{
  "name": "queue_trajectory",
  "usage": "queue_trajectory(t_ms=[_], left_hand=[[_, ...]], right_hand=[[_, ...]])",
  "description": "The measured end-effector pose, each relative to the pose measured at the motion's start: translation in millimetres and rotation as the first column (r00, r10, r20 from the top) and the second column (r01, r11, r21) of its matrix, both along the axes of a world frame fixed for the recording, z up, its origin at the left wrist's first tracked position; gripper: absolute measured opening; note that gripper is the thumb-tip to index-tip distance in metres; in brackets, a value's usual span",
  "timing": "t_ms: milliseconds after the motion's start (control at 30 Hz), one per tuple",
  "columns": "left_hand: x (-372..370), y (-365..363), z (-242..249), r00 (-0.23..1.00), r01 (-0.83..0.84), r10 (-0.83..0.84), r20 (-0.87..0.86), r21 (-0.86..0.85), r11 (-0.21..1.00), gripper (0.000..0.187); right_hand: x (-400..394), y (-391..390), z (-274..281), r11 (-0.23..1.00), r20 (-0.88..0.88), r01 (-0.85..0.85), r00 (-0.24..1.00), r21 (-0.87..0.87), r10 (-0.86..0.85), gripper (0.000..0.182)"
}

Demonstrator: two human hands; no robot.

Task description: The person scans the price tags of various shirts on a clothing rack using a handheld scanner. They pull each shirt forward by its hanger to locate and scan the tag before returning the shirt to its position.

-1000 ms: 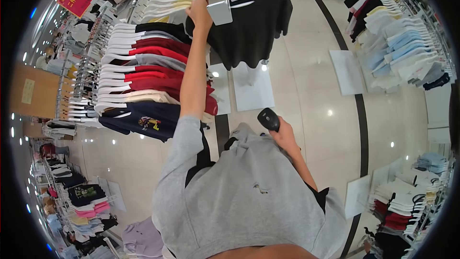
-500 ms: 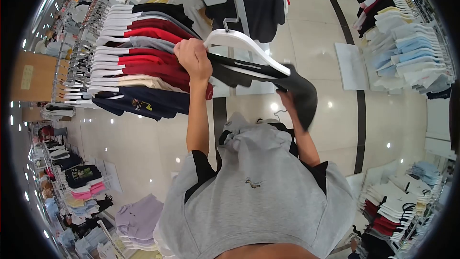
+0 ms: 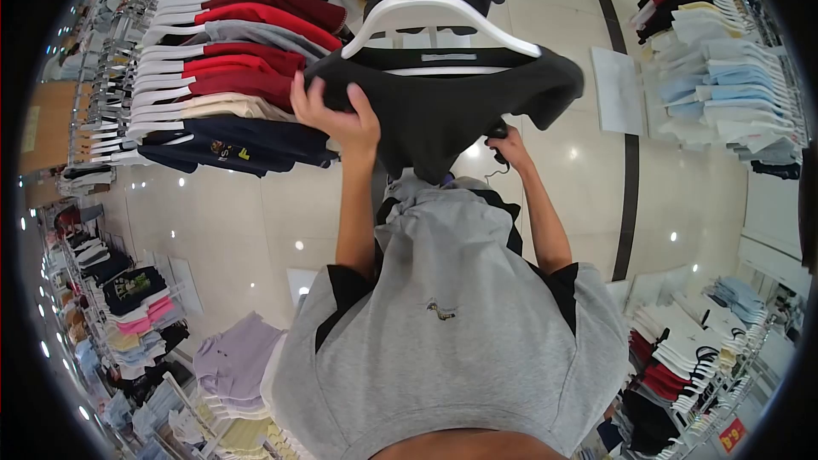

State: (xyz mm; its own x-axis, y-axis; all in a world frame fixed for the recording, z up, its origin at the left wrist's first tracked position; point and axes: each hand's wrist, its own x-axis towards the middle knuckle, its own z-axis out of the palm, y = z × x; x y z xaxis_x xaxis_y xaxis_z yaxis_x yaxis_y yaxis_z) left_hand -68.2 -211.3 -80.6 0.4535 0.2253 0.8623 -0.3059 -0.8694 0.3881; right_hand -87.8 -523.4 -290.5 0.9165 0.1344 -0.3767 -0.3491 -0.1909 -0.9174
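Observation:
A dark charcoal T-shirt (image 3: 426, 106) hangs on a white hanger (image 3: 439, 4), its hook on a metal rod above. Both shoulders lie over the hanger's arms, and a pale label shows inside the neckline. My left hand (image 3: 345, 119) is at the shirt's left sleeve, thumb and fingers spread apart. Below the right sleeve, my right hand (image 3: 512, 150) is closed around a small black object (image 3: 496, 132), whose kind I cannot tell. A thin dark cord (image 3: 497, 172) curls just under that hand. The shirt's lower part bunches toward my chest.
To the left, a rack holds red, grey and cream shirts (image 3: 247, 60) and a navy printed shirt (image 3: 239, 145) on white hangers. Pale blue and white clothes (image 3: 724, 85) hang at right. Lilac garments (image 3: 239, 366) hang at lower left. The floor (image 3: 562, 196) is glossy tile.
The shirt and hanger have swung from a slant to face me squarely. My left hand has loosened from the shirt's shoulder and spread its fingers. My right hand has come out from behind the sleeve.

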Motion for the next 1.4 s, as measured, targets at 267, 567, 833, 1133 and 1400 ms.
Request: queue_trajectory(t_ms=[267, 567, 833, 1133, 1400], left_hand=[[-102.1, -51.6, -174.3, 0.112, 0.368, -0.379, -0.919, -0.316, 0.874, 0.037], [-68.7, -128.1, -196.6, -0.211, 0.491, -0.616, -0.759, -0.627, 0.604, 0.067], [-50.4, -161.0, -163.8, -0.443, 0.175, -0.86, -0.252, -0.966, 0.192, 0.074], [-48.6, -156.5, -146.9, 0.076, -0.545, -0.887, 0.455, -0.726, -0.419, 0.034], [-37.2, -135.7, -117.0, 0.392, -0.388, -0.807, 0.441, -0.716, -0.58, 0.037]], right_hand=[[-42.6, 30.2, 57.3, 0.98, 0.414, 0.066, 0.91, -0.19, 0.019, 0.039], [-70.0, 2.1, 152.2, 0.903, -0.085, 0.223, 0.975, 0.367, -0.206, 0.025], [-76.9, -6.0, 215.3, 0.662, 0.114, -0.061, 0.993, 0.747, -0.037, 0.048], [-100.2, -35.9, 164.8, 0.891, 0.079, 0.439, 0.89, 0.116, -0.449, 0.024], [-136.1, -11.7, 155.1, 0.927, 0.15, 0.007, 0.987, -0.374, 0.053, 0.035]])
